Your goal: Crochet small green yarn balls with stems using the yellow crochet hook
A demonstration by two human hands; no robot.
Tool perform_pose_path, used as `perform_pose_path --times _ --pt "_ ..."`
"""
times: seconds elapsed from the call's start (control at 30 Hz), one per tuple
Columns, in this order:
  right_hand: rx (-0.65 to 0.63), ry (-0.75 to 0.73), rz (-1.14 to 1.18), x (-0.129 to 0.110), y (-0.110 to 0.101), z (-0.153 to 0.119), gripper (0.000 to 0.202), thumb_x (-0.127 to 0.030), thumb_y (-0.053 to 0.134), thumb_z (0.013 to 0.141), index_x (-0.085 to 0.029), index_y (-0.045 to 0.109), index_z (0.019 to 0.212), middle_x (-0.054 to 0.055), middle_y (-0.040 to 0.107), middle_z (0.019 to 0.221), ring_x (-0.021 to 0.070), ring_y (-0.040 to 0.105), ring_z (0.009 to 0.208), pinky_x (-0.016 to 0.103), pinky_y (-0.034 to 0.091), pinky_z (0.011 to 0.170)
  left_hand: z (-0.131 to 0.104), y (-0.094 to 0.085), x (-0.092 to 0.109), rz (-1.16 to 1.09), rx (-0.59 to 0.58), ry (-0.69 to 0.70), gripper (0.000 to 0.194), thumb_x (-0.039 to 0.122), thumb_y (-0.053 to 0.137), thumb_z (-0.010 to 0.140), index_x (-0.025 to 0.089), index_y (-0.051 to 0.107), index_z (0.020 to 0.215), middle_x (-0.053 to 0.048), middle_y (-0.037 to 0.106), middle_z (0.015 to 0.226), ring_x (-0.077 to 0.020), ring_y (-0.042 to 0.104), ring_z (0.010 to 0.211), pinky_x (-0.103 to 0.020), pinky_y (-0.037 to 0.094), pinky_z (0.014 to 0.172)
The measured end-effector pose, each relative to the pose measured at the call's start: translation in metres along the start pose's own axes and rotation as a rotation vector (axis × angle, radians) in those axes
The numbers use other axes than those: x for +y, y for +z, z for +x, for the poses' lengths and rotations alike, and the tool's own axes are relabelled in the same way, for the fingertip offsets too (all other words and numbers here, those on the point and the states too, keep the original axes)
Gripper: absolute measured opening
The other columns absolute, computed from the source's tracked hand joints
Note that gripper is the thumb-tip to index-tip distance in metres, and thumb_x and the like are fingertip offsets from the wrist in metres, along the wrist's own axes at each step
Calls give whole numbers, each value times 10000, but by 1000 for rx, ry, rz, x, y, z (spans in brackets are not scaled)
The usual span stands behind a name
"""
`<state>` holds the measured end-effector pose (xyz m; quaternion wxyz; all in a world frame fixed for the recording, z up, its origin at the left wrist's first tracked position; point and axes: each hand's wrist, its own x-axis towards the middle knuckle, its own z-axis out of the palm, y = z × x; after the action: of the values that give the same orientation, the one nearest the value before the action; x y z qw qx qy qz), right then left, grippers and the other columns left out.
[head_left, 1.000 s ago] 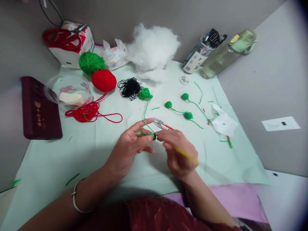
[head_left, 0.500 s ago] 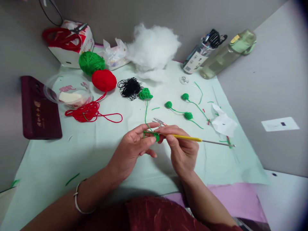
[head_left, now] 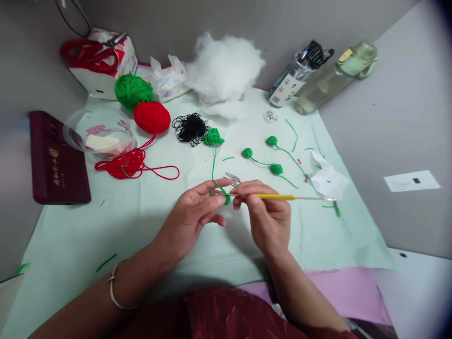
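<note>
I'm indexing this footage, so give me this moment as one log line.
left hand: pinches small green piece; right hand: holds yellow-handled hook; green yarn: runs from green ball to left hand; nearby: snips

Stuffing (head_left: 226, 70) is sitting at the back, pen cup (head_left: 287, 87) and bottle (head_left: 323, 87) standing to its right, snips (head_left: 233, 177) lying behind the right hand (head_left: 270, 214).

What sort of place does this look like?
Probably a yarn-craft workspace at a cloth-covered desk: the right hand holds a yellow-handled crochet hook, and farther back are a red yarn ball and what looks like white fibre stuffing.
</note>
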<state>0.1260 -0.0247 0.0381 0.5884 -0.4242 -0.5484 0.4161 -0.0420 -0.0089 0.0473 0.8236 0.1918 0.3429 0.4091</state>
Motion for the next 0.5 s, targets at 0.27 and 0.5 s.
perform_pose_path --times 0.27,0.5 --pt "37 165 158 5 0 -1 139 -339 700 1015 -299 832 1027 27 808 980 153 694 763 318 589 719 -1 2 -5 117 47 112 270 230 835 848 250 818 1116 27 653 845 -104 625 793 -235 547 787" --pt "25 188 199 5 1 -2 139 -318 696 1020 -298 833 1024 19 816 993 143 699 791 297 587 736 -2 2 -6 134 136 230 274 218 818 874 264 804 1143 51 653 852 -79 616 832 -200 487 833"
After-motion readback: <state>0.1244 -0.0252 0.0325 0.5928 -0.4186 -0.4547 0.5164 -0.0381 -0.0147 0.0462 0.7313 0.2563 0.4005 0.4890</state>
